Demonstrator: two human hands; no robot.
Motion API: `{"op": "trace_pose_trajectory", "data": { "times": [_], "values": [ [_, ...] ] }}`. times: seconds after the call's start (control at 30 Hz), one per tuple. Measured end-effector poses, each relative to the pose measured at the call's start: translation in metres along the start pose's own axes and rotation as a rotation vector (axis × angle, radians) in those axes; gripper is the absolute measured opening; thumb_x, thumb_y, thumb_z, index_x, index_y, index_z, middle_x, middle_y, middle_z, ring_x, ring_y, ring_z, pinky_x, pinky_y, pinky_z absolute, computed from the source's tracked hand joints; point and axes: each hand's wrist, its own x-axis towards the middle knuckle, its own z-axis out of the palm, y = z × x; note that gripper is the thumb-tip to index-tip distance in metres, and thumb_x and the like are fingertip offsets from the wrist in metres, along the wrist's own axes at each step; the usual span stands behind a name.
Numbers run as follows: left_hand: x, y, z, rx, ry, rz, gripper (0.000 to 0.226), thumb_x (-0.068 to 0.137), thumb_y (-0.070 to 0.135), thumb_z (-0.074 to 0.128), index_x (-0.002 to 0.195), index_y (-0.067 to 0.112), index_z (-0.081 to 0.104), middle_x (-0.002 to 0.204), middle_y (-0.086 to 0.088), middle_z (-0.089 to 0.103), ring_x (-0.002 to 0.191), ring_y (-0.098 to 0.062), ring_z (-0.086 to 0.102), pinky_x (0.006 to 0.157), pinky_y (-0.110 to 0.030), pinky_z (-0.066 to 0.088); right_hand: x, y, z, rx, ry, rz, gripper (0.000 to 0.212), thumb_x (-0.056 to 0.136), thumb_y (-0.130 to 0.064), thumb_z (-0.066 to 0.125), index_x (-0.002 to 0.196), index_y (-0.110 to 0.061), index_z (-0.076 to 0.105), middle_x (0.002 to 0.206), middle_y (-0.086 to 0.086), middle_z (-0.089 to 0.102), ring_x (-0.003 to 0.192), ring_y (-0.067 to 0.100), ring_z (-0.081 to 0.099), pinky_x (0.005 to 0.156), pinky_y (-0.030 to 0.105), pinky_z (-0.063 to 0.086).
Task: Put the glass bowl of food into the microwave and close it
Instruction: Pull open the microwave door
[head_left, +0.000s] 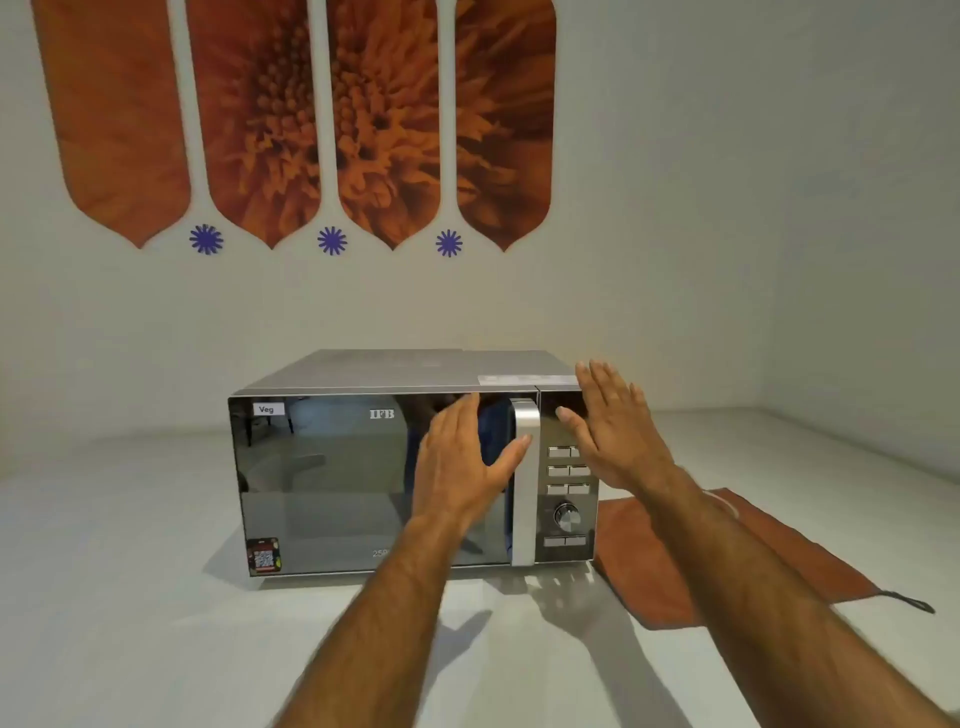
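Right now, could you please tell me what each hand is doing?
Left hand: open, holding nothing, in front of the microwave door by the handle.
Right hand: open, holding nothing, in front of the buttons.

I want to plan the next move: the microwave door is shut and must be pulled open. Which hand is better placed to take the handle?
Probably the left hand: its thumb already lies at the handle of the microwave. The right hand is open in front of the buttons.
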Motion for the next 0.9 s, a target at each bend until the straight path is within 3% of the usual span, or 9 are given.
{"op": "trace_pose_trajectory", "data": {
  "times": [0.17,0.27,0.37,0.47,0.63,0.9],
  "values": [
    [0.005,0.018,0.033,-0.344,-0.036,-0.219,0.053,0.085,0.063,0.057,0.12,0.024,0.055,0.112,0.006,0.062,0.103,-0.011,0.059,0.084,-0.03,0.054,0.011,0.005,0.003,-0.015,-0.076,-0.014,0.068,0.103,-0.053,0.024,0.16,-0.019,0.008,0.17,0.007,0.006,0.157,0.023,0.0,0.126,0.05,0.003],
    [0.009,0.027,0.045,-0.467,-0.008,-0.285,0.034,0.09,0.055,0.055,0.104,0.025,0.06,0.085,0.01,0.063,0.077,-0.007,0.061,0.061,-0.014,0.043,0.015,0.007,0.002,-0.02,-0.069,-0.054,0.063,0.104,-0.048,0.029,0.157,-0.015,0.021,0.167,0.01,0.022,0.155,0.026,0.015,0.124,0.048,0.014],
    [0.013,0.028,0.054,-0.545,0.006,-0.349,0.027,0.097,0.047,0.049,0.085,0.025,0.059,0.069,0.007,0.057,0.061,-0.006,0.054,0.053,-0.015,0.036,0.016,0.01,0.006,-0.021,-0.038,-0.083,0.059,0.104,-0.045,0.035,0.154,-0.015,0.027,0.162,0.011,0.031,0.149,0.027,0.026,0.119,0.046,0.025],
    [0.016,0.029,0.063,-0.574,-0.005,-0.359,0.03,0.1,0.041,0.044,0.077,0.026,0.055,0.068,0.004,0.056,0.062,-0.005,0.055,0.055,-0.018,0.039,0.016,0.013,0.012,-0.016,-0.025,-0.093,0.059,0.103,-0.044,0.037,0.154,-0.016,0.026,0.161,0.01,0.031,0.148,0.027,0.027,0.118,0.047,0.027],
    [0.017,0.03,0.069,-0.541,-0.01,-0.382,0.027,0.102,0.037,0.042,0.094,0.018,0.058,0.088,-0.007,0.068,0.082,-0.013,0.068,0.071,-0.029,0.057,0.019,0.016,0.022,-0.028,0.01,-0.105,0.057,0.102,-0.037,0.043,0.152,-0.016,0.027,0.158,0.01,0.033,0.146,0.027,0.028,0.116,0.046,0.029],
    [0.017,0.035,0.068,-0.5,0.007,-0.423,0.025,0.101,0.035,0.044,0.097,0.015,0.058,0.087,-0.006,0.065,0.084,-0.019,0.068,0.08,-0.041,0.06,0.02,0.017,0.027,-0.048,0.036,-0.092,0.059,0.099,-0.032,0.052,0.151,-0.016,0.029,0.156,0.011,0.035,0.145,0.029,0.03,0.116,0.046,0.03]
  ]
}}
